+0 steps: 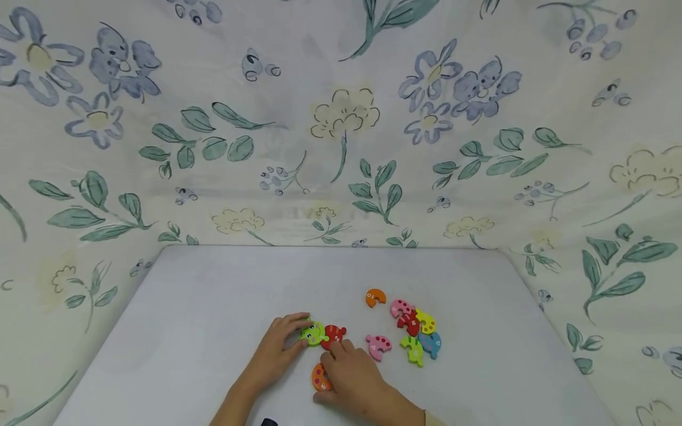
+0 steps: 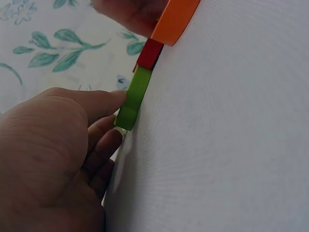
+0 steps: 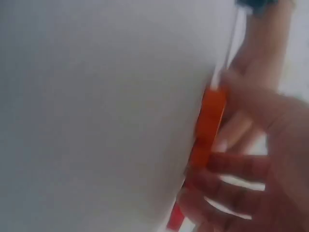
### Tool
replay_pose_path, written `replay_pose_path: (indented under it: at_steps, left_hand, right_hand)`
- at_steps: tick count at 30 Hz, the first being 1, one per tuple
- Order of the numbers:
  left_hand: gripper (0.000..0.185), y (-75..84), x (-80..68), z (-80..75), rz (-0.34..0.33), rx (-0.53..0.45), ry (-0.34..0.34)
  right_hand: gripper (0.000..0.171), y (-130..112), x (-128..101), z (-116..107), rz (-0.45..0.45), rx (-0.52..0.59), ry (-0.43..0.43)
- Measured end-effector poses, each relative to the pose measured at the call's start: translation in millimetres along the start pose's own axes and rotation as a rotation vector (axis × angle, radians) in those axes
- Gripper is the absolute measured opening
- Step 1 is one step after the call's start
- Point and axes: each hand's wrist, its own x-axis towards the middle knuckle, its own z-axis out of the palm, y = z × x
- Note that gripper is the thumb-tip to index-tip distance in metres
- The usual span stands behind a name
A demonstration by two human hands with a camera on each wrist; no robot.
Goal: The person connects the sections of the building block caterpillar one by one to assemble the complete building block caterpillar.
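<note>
The left hand (image 1: 277,349) lay on the white table (image 1: 202,331), its fingers pinching the green frog-faced flat wooden puzzle piece (image 1: 313,334) at the hand's two o'clock. The left wrist view showed fingertips (image 2: 113,99) pressed against that piece's edge (image 2: 135,96). Touching the green piece at its three o'clock sat a red rounded flat wooden piece (image 1: 334,335), joined edge to edge. The right hand (image 1: 354,378) rested over an orange rounded flat wooden piece (image 1: 320,377), its fingers curled around that piece's edge (image 3: 210,125), a fingertip reaching up to the red piece.

At the hands' two o'clock lay loose pieces: a pink spotted piece (image 1: 379,346) near the red one, then a touching cluster of pink (image 1: 401,307), red (image 1: 409,322), yellow (image 1: 427,322), blue (image 1: 430,343) and green (image 1: 412,349) pieces, and a lone orange curved piece (image 1: 375,297) apart at twelve o'clock of the cluster.

Bare tabletop spread wide toward nine and eleven o'clock, up to the far edge where the floral cloth backdrop (image 1: 341,118) rose. The right edge lay well apart from the cluster.
</note>
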Motion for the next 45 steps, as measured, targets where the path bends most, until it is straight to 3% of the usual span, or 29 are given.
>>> replay_pose_path:
  at_steps: [4, 7, 10, 14, 17, 19, 24, 29, 38, 45]
  left_hand:
    - [0.04, 1.7, -0.3, 0.4, -0.006, 0.004, 0.004]
    - [0.041, 2.1, -0.1, 0.4, -0.004, 0.014, 0.005]
    - [0.041, 1.9, -0.1, -1.6, 0.007, 0.029, 0.004]
    - [0.039, -1.1, -0.7, -7.0, 0.025, 0.06, 0.013]
    - [0.039, -4.2, -1.3, -9.9, 0.045, 0.073, 0.032]
    - [0.039, -5.6, -2.0, -10.4, 0.066, 0.072, 0.051]
    - [0.04, -7.9, -3.3, -7.3, 0.065, 0.055, 0.078]
    - [0.037, -6.8, -1.8, -3.2, 0.035, 0.043, 0.063]
    - [0.035, -2.9, 1.4, 0.0, 0.035, 0.027, 0.047]
    - [0.037, -0.5, -0.3, 0.3, 0.006, 0.032, 0.061]
  right_hand:
    - [0.042, -6.7, 0.1, -5.0, -0.109, -0.027, -0.047]
    - [0.048, -4.3, -5.2, -9.8, -0.132, 0.015, -0.094]
    - [0.058, -4.5, -8.1, -10.8, 0.002, 0.024, -0.082]
    - [0.076, -12.6, -3.4, -5.1, 0.253, 0.033, -0.065]
    - [0.085, -20.1, 4.6, 0.2, 0.348, 0.08, -0.079]
    - [0.085, -25.9, 9.8, 2.7, 0.364, 0.111, -0.072]
    - [0.063, -36.0, 14.9, 3.7, 0.295, 0.132, -0.057]
    - [0.04, -28.8, 9.1, 1.9, 0.231, 0.158, -0.041]
    - [0.048, 13.2, -2.3, -10.7, 0.211, 0.317, -0.051]
    - [0.049, 36.4, -3.3, -24.1, 0.182, 0.287, 0.055]
